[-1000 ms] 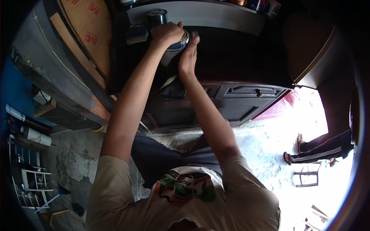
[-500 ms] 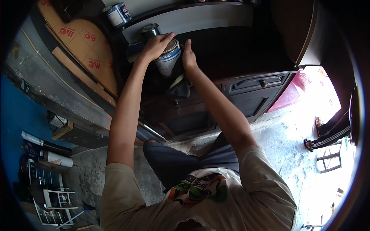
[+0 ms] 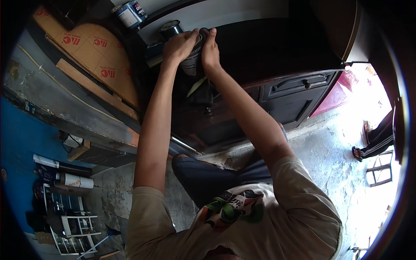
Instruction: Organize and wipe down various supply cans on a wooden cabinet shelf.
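hands clasp grey can on dark cabinet: left hand wrapped over its top, right hand pressed flat against its side. small tin just behind.

A flat brown cardboard sheet with red printed marks leans at the upper left. Above it stands a small round can with a blue and white label. Both hands hold a dark can with a grey label. At the lower left lie two white rolls, one with an orange label.
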A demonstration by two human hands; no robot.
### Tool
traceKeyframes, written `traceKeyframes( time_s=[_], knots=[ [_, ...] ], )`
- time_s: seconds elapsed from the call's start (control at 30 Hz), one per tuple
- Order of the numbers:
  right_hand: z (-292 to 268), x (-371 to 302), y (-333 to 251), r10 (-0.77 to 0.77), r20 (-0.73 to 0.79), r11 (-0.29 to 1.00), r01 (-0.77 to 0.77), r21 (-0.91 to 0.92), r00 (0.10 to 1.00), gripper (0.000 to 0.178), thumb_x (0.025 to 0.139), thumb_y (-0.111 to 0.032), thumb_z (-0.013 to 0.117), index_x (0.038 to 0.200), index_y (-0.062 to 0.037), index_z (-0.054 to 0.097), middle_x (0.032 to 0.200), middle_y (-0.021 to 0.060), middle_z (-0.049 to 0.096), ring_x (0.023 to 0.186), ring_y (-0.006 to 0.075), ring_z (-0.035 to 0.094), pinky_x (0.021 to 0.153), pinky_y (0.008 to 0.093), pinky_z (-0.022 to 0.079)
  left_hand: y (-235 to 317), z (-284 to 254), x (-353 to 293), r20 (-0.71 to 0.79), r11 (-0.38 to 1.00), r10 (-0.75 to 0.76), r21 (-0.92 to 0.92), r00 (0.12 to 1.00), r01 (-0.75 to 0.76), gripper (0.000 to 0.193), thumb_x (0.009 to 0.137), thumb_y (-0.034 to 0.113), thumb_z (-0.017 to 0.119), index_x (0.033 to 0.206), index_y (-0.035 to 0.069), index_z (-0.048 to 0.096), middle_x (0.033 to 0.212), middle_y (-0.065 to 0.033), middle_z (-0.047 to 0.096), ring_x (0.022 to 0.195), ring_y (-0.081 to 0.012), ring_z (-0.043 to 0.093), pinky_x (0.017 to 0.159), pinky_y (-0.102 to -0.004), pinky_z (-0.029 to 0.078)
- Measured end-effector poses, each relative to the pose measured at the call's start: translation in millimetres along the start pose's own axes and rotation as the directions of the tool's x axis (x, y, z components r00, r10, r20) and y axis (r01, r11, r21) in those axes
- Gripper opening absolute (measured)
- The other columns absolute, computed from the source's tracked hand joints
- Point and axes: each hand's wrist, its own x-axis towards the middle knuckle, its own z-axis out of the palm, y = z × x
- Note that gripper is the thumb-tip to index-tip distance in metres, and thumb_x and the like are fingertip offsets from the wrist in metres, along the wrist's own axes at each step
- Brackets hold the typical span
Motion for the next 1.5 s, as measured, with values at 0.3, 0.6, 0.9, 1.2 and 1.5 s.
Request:
traceKeyframes(
  time_s=[0.3,0.6,0.9,1.2,1.5],
  knots=[
    [-23.5,39.6,31.9,0.343,0.137,0.939,-0.332,-0.094,0.929,0.086,0.107,-0.067,0.017,0.155,-0.0003,0.043,0.152,0.0239,0.049,0.138,0.0386,0.047,0.117,0.0454,0.035,13.3,4.0,3.6,-0.088,0.977,-0.120,0.166,0.989,0.133,0.081,0.101,0.071,0.023,0.131,0.013,0.071,0.125,-0.0181,0.072,0.114,-0.0443,0.067,0.097,-0.0514,0.051],
    [20.1,-90.8,-15.2,-0.167,0.005,0.983,0.166,-0.083,0.986,0.080,0.109,-0.063,0.017,0.164,-0.0056,0.028,0.171,0.0219,0.017,0.158,0.0467,0.008,0.126,0.0602,0.006,32.9,-6.7,-0.6,-0.077,0.915,-0.251,0.307,0.965,0.262,0.086,0.101,0.070,0.027,0.123,0.000,0.072,0.119,-0.0272,0.072,0.108,-0.0438,0.070,0.092,-0.0512,0.054],
    [-20.3,37.2,3.1,0.284,0.191,0.957,-0.289,-0.004,0.940,0.093,0.105,-0.074,0.018,0.158,0.0002,0.038,0.158,0.0246,0.044,0.144,0.0363,0.046,0.121,0.0435,0.034,-10.3,-19.2,11.1,-0.069,0.940,-0.100,0.320,0.993,0.117,0.083,0.100,0.072,0.035,0.125,0.002,0.072,0.119,-0.0215,0.073,0.109,-0.0403,0.069,0.096,-0.0469,0.052],
    [13.6,-48.5,8.7,0.160,0.000,0.979,-0.159,-0.124,0.987,0.093,0.106,-0.071,0.019,0.163,0.0015,0.024,0.169,0.0241,0.023,0.156,0.0445,0.018,0.127,0.0536,0.013,-37.9,8.1,27.2,-0.049,0.983,0.128,-0.130,0.991,-0.133,0.073,0.105,0.065,0.033,0.124,0.007,0.073,0.121,-0.0192,0.073,0.113,-0.0458,0.067,0.096,-0.0487,0.052],
    [3.3,-14.0,-16.3,-0.043,0.064,0.990,0.051,-0.129,0.997,0.091,0.106,-0.069,0.014,0.157,0.0042,0.033,0.152,0.0311,0.047,0.143,0.0485,0.042,0.119,0.0536,0.033,-3.4,-7.7,-6.5,-0.095,0.970,-0.104,0.209,0.990,0.122,0.087,0.101,0.074,0.026,0.124,0.004,0.073,0.119,-0.0256,0.072,0.111,-0.0459,0.068,0.098,-0.0506,0.051]
  ],
)
